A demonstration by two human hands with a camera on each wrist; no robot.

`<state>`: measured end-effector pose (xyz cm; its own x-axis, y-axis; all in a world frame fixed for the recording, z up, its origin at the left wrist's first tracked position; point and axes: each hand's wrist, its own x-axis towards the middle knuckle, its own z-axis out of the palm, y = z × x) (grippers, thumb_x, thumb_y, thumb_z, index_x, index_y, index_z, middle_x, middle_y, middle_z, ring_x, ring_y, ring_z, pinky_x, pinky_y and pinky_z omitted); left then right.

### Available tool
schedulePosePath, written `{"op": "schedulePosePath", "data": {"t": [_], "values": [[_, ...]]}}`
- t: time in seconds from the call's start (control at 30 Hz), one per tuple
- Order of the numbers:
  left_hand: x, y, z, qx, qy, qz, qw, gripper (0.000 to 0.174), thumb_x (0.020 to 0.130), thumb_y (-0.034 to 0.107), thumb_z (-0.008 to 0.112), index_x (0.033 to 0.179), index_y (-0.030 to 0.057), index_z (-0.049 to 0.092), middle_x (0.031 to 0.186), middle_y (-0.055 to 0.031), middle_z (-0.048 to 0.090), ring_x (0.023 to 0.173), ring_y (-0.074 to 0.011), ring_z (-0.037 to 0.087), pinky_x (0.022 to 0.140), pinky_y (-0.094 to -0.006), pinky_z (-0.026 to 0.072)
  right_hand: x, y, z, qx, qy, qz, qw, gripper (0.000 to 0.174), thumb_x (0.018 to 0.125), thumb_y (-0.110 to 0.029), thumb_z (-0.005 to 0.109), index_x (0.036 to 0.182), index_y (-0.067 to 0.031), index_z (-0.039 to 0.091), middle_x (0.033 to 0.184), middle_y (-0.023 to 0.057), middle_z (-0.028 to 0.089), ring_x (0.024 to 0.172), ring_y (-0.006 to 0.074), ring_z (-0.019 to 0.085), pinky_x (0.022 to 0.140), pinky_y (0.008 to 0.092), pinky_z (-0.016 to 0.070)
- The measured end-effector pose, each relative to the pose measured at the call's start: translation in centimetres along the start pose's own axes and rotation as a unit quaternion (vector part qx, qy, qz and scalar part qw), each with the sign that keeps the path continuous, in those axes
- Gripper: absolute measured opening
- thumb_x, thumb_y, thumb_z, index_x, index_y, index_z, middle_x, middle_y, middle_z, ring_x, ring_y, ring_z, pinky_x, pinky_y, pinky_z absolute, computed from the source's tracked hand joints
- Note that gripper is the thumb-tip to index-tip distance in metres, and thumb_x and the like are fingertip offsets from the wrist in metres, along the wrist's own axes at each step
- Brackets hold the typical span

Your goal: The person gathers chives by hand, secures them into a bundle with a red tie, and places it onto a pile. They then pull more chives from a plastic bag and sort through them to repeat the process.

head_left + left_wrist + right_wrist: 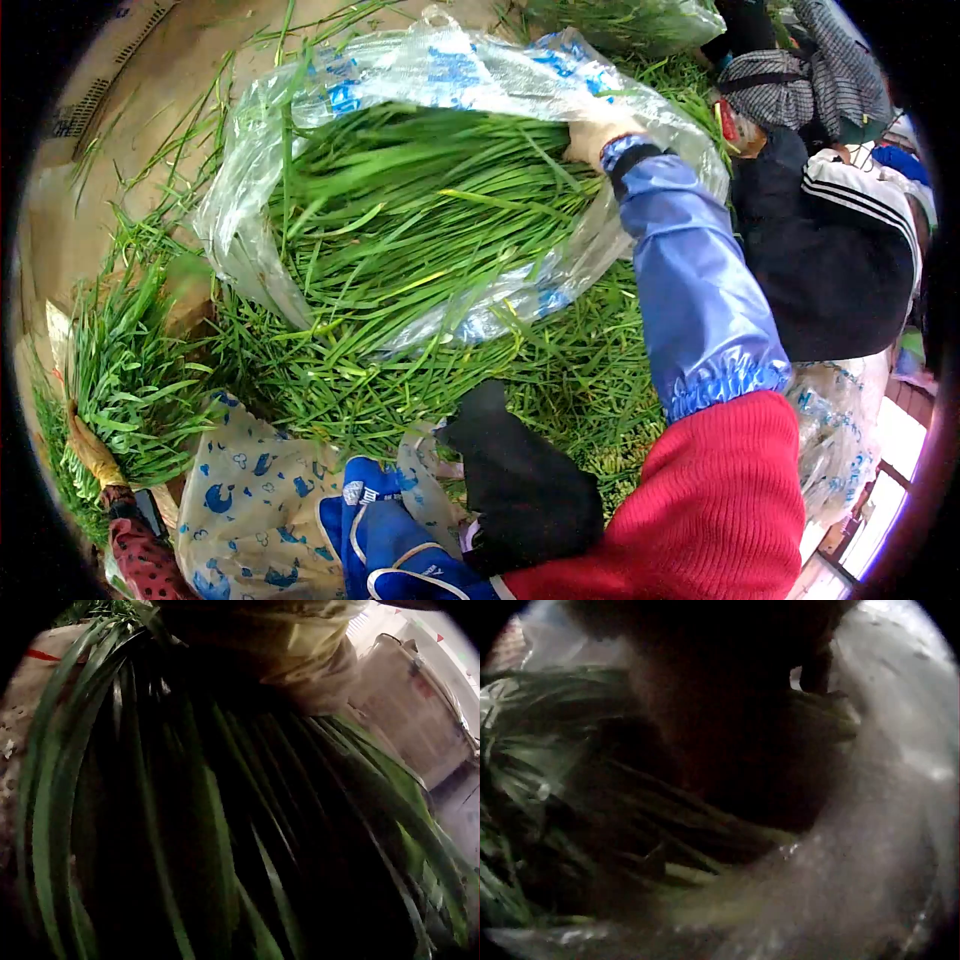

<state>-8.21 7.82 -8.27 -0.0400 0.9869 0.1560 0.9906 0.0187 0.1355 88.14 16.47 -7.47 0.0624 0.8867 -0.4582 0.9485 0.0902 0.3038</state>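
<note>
At the left edge of the head view, my left hand (92, 450), in a yellowish glove, grips the lower end of an upright leafy bunch (135, 370). The left wrist view shows the glove (307, 645) above long dark leaves (217, 817). My right hand (598, 140) reaches inside the rim of a clear, blue-printed plastic bag (440, 65), at the right end of long green leaves (430, 200) lying in it. Its fingers are hidden there. In the right wrist view the hand (735, 712) is a dark shape over stems, beside the bag film (885, 825).
Loose cut leaves (590, 350) lie under and around the bag. Another filled bag (640, 25) is at the top. Dark clothing with white stripes (830, 250) is at the right. A patterned plastic sheet (250, 490) and black cloth (520, 480) are near my lap.
</note>
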Motion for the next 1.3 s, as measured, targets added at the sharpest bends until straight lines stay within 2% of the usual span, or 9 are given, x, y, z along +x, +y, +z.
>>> {"op": "schedulePosePath", "data": {"t": [0.2, 0.3, 0.4, 0.6, 0.7, 0.77, 1.03, 1.17, 1.3], "values": [[0.6, 2.2, -1.6, 0.102, 0.053, 0.067, 0.991, 0.041, 0.103, 0.021, 0.038, 0.140, 0.0060, 0.044, 0.144, -0.0168, 0.043, 0.134, -0.0330, 0.037, 0.109, -0.0386, 0.0295, -2.5, 1.1, -4.5, -0.110, 0.099, -0.076, 0.986, 0.041, 0.068, -0.038, 0.072, 0.100, -0.0133, 0.070, 0.100, 0.0080, 0.070, 0.100, 0.0292, 0.063, 0.092, 0.0432, 0.0462], [0.4, -0.3, -0.3, 0.109, 0.079, 0.073, 0.988, 0.041, 0.103, 0.023, 0.039, 0.140, 0.0049, 0.044, 0.143, -0.0168, 0.044, 0.135, -0.0336, 0.036, 0.110, -0.0392, 0.0290, -4.5, 0.5, -10.9, -0.015, 0.131, -0.127, 0.983, 0.045, 0.063, -0.035, 0.073, 0.099, -0.0094, 0.070, 0.091, 0.0151, 0.070, 0.090, 0.0306, 0.067, 0.080, 0.0414, 0.0528], [0.1, 3.1, -1.1, -0.043, 0.081, 0.051, 0.994, 0.042, 0.102, 0.020, 0.040, 0.140, 0.0042, 0.043, 0.144, -0.0144, 0.044, 0.133, -0.0313, 0.039, 0.112, -0.0394, 0.0278, -5.5, -0.3, -13.7, 0.089, -0.016, -0.097, 0.991, 0.059, 0.059, -0.020, 0.072, 0.116, -0.0059, 0.063, 0.095, 0.0192, 0.069, 0.087, 0.0308, 0.067, 0.078, 0.0386, 0.0532], [1.4, 7.3, -2.9, 0.136, 0.089, 0.138, 0.977, 0.044, 0.099, 0.018, 0.044, 0.142, 0.0098, 0.042, 0.140, -0.0128, 0.049, 0.130, -0.0317, 0.043, 0.102, -0.0412, 0.0380, -6.9, -0.4, -8.8, 0.091, -0.128, -0.049, 0.986, 0.077, 0.062, -0.032, 0.076, 0.126, 0.0043, 0.053, 0.109, 0.0255, 0.065, 0.102, 0.0339, 0.064, 0.089, 0.0386, 0.0504], [0.5, 9.7, -4.1, 0.142, 0.035, 0.080, 0.986, 0.047, 0.097, 0.024, 0.047, 0.142, 0.0116, 0.041, 0.141, -0.0132, 0.046, 0.131, -0.0335, 0.041, 0.103, -0.0441, 0.0362, -9.5, -2.9, -10.4, 0.192, -0.227, 0.015, 0.955, 0.085, 0.069, -0.022, 0.077, 0.139, 0.0041, 0.037, 0.101, 0.0199, 0.068, 0.088, 0.0244, 0.069, 0.067, 0.0350, 0.0572], [-0.2, 11.6, -5.3, 0.144, 0.020, 0.033, 0.989, 0.049, 0.096, 0.027, 0.050, 0.142, 0.0129, 0.041, 0.143, -0.0135, 0.045, 0.132, -0.0346, 0.039, 0.104, -0.0460, 0.0350, -8.6, -0.6, -4.7, 0.147, 0.004, -0.125, 0.981, 0.095, 0.069, -0.019, 0.077, 0.146, 0.0004, 0.026, 0.128, 0.0245, 0.056, 0.118, 0.0336, 0.056, 0.100, 0.0381, 0.0463], [0.7, 16.5, -5.9, 0.078, 0.098, -0.072, 0.990, 0.053, 0.090, 0.035, 0.059, 0.137, 0.0157, 0.045, 0.132, -0.0211, 0.051, 0.131, -0.0425, 0.038, 0.103, -0.0553, 0.0331, -7.7, -0.9, -4.9, 0.161, -0.177, 0.025, 0.971, 0.108, 0.056, -0.011, 0.080, 0.149, -0.0119, 0.025, 0.125, 0.0214, 0.059, 0.115, 0.0339, 0.057, 0.099, 0.0375, 0.0466], [3.3, 28.0, -8.6, -0.070, 0.056, -0.023, 0.996, 0.052, 0.088, 0.030, 0.062, 0.134, 0.0106, 0.047, 0.127, -0.0202, 0.054, 0.124, -0.0406, 0.046, 0.101, -0.0504, 0.0387, -6.1, 0.3, -4.3, 0.192, -0.234, 0.026, 0.953, 0.123, 0.052, -0.017, 0.087, 0.152, -0.0114, 0.016, 0.130, 0.0176, 0.058, 0.118, 0.0304, 0.056, 0.101, 0.0351, 0.0451], [4.9, 42.6, -5.4, -0.122, 0.045, 0.336, 0.933, 0.053, 0.091, 0.027, 0.063, 0.136, 0.0082, 0.045, 0.132, -0.0164, 0.052, 0.125, -0.0389, 0.045, 0.105, -0.0456, 0.0381, -4.0, 0.8, -2.1, 0.202, -0.173, -0.144, 0.953, 0.110, 0.059, -0.015, 0.079, 0.151, -0.0123, 0.019, 0.135, 0.0204, 0.051, 0.122, 0.0316, 0.052, 0.102, 0.0378, 0.0433]]}}
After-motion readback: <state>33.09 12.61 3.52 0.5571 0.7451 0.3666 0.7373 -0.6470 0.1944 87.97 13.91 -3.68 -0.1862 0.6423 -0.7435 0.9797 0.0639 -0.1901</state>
